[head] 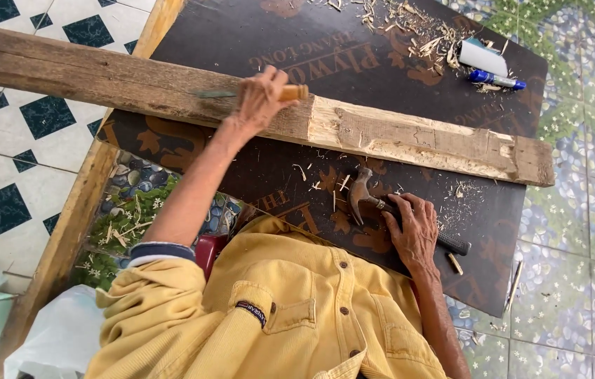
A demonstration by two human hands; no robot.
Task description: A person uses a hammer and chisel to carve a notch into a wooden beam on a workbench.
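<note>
At far left the floor (17, 161) is white tile set with dark squares. A white plastic bag (59, 337) lies at the lower corner. A bare timber rail (66, 231) runs up beside it and edges the table (241, 42), a sheet of dark brown plywood.

A long, weathered plank (417, 140) lies across the table from the upper left down to the right. It is grey and rough on its left stretch. To the right it is pale and freshly cut, with a shallow recess chopped along its top face.

The left grip (259, 98) is closed round a chisel (292, 92) over the middle of the plank. The wooden handle sticks out to the right of the fist, and the blade points left, low along the wood.

Below the plank, a hammer (360, 193) lies on the table with its steel claw head toward the plank. The right grip (415, 228) is wrapped over its dark handle and presses it onto the sheet.

Wood shavings (417, 31) are scattered at the table's far side and thinly round the hammer. A blue marker (495, 78) lies at the upper right by a white scrap (483, 57). Past the table's right edge the floor changes to pebble-patterned tile (578, 210) in greens and blues.
</note>
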